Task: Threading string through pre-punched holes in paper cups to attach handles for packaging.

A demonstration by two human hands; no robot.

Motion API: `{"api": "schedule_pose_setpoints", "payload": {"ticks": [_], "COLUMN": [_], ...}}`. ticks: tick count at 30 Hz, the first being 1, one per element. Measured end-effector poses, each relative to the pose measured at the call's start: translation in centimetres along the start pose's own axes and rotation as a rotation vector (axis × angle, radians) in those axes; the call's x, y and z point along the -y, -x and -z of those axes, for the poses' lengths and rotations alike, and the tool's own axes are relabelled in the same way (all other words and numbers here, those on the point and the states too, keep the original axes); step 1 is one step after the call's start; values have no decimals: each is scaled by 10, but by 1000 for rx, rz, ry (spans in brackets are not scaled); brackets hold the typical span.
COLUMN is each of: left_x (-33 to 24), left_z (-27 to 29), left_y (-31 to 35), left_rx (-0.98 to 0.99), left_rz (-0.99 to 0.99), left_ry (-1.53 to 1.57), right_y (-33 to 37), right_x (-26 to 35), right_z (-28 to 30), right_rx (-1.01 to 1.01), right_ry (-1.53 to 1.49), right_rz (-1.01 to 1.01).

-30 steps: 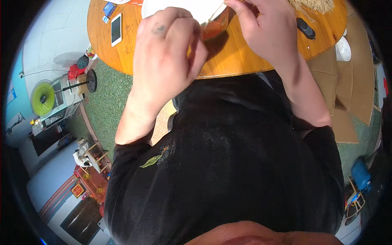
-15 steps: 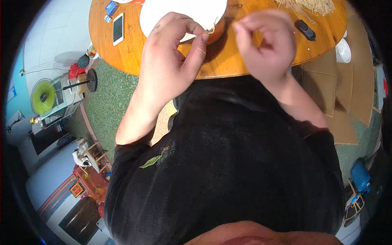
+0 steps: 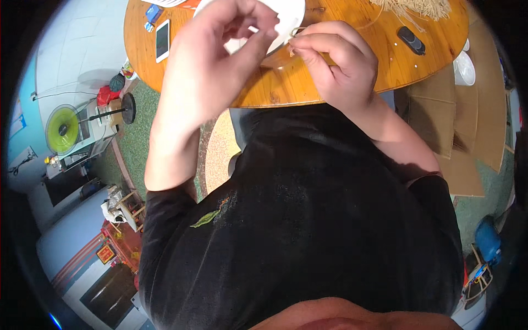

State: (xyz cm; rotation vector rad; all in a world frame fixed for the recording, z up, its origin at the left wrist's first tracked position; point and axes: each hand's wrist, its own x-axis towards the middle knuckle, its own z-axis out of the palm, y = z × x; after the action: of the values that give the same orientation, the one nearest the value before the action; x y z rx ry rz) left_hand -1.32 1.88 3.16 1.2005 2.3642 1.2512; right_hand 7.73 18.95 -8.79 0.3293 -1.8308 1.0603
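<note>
Pinching a thin strand (image 3: 297, 28) at the white dish (image 3: 292, 12)'s right edge!
Right hand (image 3: 346, 66) clamps fingers on it, best kept steady; left hand (image 3: 201, 63) over the dish, can't tell whether blurred fingers meet.

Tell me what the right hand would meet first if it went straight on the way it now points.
Pointing left, the right hand would probably meet the edge of the white dish first, or pass above it toward the left hand; heights are hard to judge here.
</note>
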Motion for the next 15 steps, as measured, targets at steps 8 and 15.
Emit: {"api": "schedule_pose_setpoints", "payload": {"ticks": [8,15], "left_x": [-24,-12], "left_z": [-5,-20], "left_y": [-33,-23], "left_rx": [222,73], "left_rz": [357,344], "left_ry": [241,349], "right_y": [4,4], "right_x": [4,6], "right_z": [2,-3], "right_rx": [-17,-78], "right_ry": [-12,-190], "right_rz": [-55,-181]}}
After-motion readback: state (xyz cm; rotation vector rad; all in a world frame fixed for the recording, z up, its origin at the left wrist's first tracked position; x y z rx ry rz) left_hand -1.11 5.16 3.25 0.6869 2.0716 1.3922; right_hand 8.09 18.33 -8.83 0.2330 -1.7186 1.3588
